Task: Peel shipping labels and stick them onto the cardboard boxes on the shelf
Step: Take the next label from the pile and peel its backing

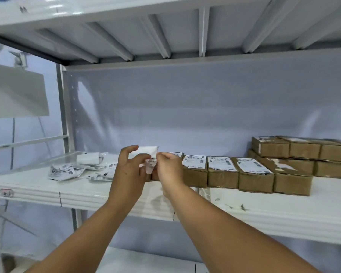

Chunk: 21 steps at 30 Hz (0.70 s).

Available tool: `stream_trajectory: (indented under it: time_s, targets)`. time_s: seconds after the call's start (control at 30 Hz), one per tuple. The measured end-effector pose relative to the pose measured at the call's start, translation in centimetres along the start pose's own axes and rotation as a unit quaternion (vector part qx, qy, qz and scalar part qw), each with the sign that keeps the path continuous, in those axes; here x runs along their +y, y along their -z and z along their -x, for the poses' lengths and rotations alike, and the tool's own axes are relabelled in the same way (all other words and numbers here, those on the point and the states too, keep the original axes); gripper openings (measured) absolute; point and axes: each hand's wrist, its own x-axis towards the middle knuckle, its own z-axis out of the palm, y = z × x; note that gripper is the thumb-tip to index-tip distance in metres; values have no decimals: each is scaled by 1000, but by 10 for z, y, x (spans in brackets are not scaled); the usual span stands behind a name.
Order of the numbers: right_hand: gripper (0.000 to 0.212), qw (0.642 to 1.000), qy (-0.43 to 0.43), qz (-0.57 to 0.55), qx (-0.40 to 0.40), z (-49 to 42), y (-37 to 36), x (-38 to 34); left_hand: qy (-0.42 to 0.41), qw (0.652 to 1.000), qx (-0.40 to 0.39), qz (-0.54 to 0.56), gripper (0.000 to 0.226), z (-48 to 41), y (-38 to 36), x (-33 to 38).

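Both hands meet over the white shelf (47,191) and hold a white shipping label (148,153) between them. My left hand (131,167) pinches its left part, thumb and fingers curled. My right hand (168,168) pinches the right edge, where a strip of the paper hangs down. Behind the hands a row of brown cardboard boxes (222,174) runs to the right, three of them with labels (221,164) on top. The box nearest the hands is mostly hidden.
A heap of loose labels and backing paper (81,168) lies on the shelf to the left. A two-high stack of cardboard boxes (303,154) stands at the back right. Another shelf board spans overhead. A metal upright (64,115) rises at the left.
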Motion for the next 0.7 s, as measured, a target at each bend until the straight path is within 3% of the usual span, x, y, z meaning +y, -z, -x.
stream_trajectory:
  time_s: [0.17,0.33,0.47,0.6,0.7]
  targets:
    - [35,995,22,91,23,2,54,-11,-69,992,-32,-98,21,-2,-16,30]
    - [34,998,19,59,-7,3,98,-23,-79,981,-23,-175,5,-9,-31,65]
    - [52,994,27,38,-99,7,128,-25,-61,988,-50,-129,8,-8,-49,91]
    - [19,988,4,26,-155,11,157,-25,10,997,-79,-14,2,-4,-65,116]
    - [15,995,11,35,-95,11,167,-22,51,992,-113,35,4,-2,-77,131]
